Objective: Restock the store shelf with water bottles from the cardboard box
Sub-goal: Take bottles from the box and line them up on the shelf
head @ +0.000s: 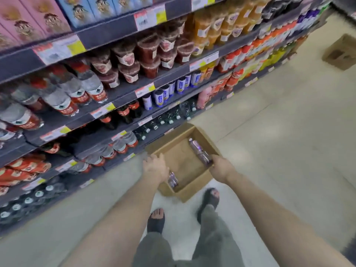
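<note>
An open cardboard box [174,140] is held low over the floor beside the shelves. Inside it lie two purple-labelled bottles: one [199,152] along the right wall, another [172,179] in the near left corner. My left hand [156,167] grips the box's left rim. My right hand [221,168] grips its right rim near the first bottle's base. The store shelf [119,93] to the left holds water bottles with red labels [77,89] and many other drinks.
A second cardboard box [342,53] sits on the floor far down the aisle at the right. My feet in dark sandals [209,201] stand just behind the held box. Pale floor tiles [279,141] stretch to the right.
</note>
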Action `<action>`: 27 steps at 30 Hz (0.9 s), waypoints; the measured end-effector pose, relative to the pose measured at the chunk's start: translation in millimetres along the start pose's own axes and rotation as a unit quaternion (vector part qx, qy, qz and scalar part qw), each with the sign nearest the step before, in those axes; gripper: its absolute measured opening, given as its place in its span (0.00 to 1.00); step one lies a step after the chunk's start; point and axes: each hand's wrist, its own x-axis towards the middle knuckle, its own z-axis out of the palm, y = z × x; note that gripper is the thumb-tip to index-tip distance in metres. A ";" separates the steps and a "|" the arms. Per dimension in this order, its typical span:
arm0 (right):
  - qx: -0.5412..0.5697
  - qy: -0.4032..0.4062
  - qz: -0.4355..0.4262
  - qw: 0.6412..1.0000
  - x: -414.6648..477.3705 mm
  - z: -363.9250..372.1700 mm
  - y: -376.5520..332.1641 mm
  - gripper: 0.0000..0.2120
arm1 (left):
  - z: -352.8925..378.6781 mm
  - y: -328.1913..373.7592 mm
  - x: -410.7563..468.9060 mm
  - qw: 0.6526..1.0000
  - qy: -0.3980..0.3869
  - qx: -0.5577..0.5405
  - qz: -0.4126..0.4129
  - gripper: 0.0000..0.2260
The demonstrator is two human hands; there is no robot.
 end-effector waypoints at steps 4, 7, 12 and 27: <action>-0.040 -0.052 0.000 0.998 106.5 -5.9 33.3 0.23 | 31.6 31.2 48.8 0.990 -0.060 -0.106 -0.077 0.25; -0.102 -0.091 -0.007 0.991 190.6 8.7 61.8 0.19 | 67.1 52.3 86.2 0.971 -0.080 -0.172 -0.148 0.23; -0.179 -0.113 -0.032 0.977 318.2 53.2 97.1 0.20 | 159.4 84.1 165.2 0.935 -0.118 -0.246 -0.229 0.19; -0.066 0.001 0.038 0.997 599.0 288.9 193.5 0.28 | 421.4 79.7 438.1 0.854 -0.017 -0.363 -0.373 0.38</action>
